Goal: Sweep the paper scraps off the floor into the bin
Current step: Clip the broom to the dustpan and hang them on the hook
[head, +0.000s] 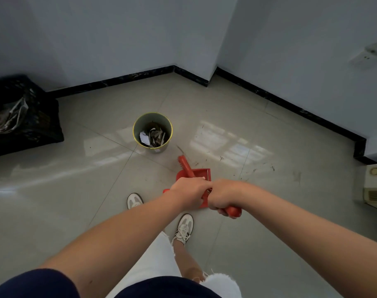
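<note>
Red plastic dustpan (201, 173) held low over glossy grey tiled floor (75, 168), just short of round grey bin with yellow rim (140, 125) — not above it. Left hand (188, 192) closed round handle of red plastic brush (184, 164); right hand (223, 197) clenched on red handle end. Torn paper scraps (154, 136) seen inside bin; pan contents hidden. Risk judged: pan tipped early — load spilled beside bin. Bin probably light, easily knocked by brush.

Arms outstretched; left hand (188, 193) grips brush (186, 166), right hand (223, 197) grips dustpan handle (233, 211).
</note>
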{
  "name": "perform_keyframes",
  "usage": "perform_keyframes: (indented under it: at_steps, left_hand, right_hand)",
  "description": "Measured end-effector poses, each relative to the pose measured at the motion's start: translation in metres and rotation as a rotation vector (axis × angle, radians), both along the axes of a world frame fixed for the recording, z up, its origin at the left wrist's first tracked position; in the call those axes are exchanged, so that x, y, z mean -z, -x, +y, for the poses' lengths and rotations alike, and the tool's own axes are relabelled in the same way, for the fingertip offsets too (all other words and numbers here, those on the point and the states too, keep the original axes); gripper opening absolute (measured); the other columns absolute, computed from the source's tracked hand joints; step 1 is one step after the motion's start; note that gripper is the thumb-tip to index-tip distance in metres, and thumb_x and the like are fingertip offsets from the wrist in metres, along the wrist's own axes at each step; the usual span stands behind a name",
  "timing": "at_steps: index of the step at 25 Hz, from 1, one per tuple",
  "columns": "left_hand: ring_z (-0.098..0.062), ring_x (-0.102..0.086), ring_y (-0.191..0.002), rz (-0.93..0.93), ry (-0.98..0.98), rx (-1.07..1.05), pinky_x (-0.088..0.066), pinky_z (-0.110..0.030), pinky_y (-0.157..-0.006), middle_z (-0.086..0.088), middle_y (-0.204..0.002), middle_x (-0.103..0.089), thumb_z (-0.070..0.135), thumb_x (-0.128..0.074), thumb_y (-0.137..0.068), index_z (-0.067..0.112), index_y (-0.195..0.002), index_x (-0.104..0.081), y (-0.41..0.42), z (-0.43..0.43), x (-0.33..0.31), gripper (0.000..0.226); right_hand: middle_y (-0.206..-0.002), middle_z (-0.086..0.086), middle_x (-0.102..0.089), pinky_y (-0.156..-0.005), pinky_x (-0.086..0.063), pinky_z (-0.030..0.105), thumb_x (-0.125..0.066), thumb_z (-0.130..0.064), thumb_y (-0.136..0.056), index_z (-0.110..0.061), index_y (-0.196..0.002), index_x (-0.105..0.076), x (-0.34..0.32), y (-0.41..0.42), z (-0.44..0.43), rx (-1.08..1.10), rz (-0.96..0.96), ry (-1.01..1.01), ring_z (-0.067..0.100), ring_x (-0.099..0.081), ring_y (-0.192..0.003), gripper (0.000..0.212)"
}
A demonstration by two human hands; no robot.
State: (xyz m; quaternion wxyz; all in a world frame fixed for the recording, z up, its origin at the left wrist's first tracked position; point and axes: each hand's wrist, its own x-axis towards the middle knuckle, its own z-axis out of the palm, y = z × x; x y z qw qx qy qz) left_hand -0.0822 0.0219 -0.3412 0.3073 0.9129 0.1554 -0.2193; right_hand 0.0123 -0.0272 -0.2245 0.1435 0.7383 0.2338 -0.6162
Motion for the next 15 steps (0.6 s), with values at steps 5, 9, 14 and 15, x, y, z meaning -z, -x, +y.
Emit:
perform_keyframes:
  at_steps: [5,9,14,15]
  left_hand:
    - [-0.024,-0.058,-0.113,0.061,0.002,0.003,-0.051,-0.038,-0.081,-0.001,-0.122,-0.062,0.033,-0.049,-0.087,0.026,-0.123,-0.051,0.001,-0.009,-0.01,0.036]
    - [-0.025,-0.055,-0.111,0.112,-0.015,-0.044,-0.046,-0.038,-0.088,-0.002,-0.124,-0.057,0.022,-0.049,-0.09,0.018,-0.126,-0.051,0.004,-0.012,-0.02,0.036]
    - [-0.032,-0.059,-0.11,0.074,-0.09,-0.038,-0.049,-0.044,-0.083,-0.007,-0.118,-0.064,0.022,-0.051,-0.088,0.025,-0.124,-0.051,-0.002,0.005,-0.033,0.036]
    - [-0.032,-0.059,-0.109,0.045,-0.12,-0.028,-0.048,-0.042,-0.082,-0.008,-0.116,-0.065,0.024,-0.052,-0.089,0.023,-0.123,-0.053,-0.01,0.008,-0.042,0.034]
  right_hand:
    - [-0.06,0.01,-0.053,-0.035,-0.035,0.012,-0.038,0.002,-0.083,-0.003,-0.098,-0.054,-0.004,0.005,-0.008,-0.077,-0.015,-0.031,0.016,-0.045,-0.032,0.023]
    - [-0.057,0.01,-0.047,-0.04,-0.036,0.019,-0.036,-0.001,-0.089,-0.003,-0.092,-0.046,0.003,0.014,-0.007,0.165,0.049,-0.02,0.015,-0.045,-0.032,0.012]
    - [-0.06,0.014,-0.058,-0.043,-0.045,0.028,-0.035,-0.002,-0.087,-0.007,-0.105,-0.066,-0.001,-0.007,-0.034,0.469,0.024,-0.415,0.025,-0.053,-0.04,0.036]
    - [-0.066,0.01,-0.06,-0.044,-0.049,0.03,-0.035,0.003,-0.086,-0.017,-0.112,-0.064,-0.006,-0.013,-0.045,0.485,0.031,-0.562,0.025,-0.057,-0.046,0.044]
